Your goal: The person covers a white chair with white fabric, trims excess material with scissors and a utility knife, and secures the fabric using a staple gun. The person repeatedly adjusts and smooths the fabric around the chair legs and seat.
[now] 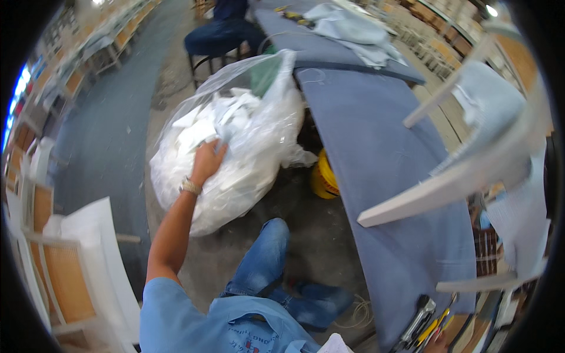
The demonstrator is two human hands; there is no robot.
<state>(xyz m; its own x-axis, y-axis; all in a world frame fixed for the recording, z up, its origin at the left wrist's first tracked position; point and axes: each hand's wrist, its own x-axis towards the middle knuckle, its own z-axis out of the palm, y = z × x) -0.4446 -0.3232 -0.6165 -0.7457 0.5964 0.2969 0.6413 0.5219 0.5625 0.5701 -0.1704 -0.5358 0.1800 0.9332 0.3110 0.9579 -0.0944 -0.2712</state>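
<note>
- Your left hand (207, 157) rests on the clear plastic bag (226, 138), fingers spread over its side, not clamped.
- The bag, full of white pieces, stands on the floor (306, 235) just beside the blue table (376, 153).
- Your right hand (438, 340) is barely visible at the lower edge near the pliers (419, 322); its grip cannot be determined.
- A yellow bucket (322, 176) sits under the table.

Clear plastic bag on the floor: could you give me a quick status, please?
Left hand flat on clear plastic bag of white scraps. Right hand not in view. Yellow bucket beside it.
</note>
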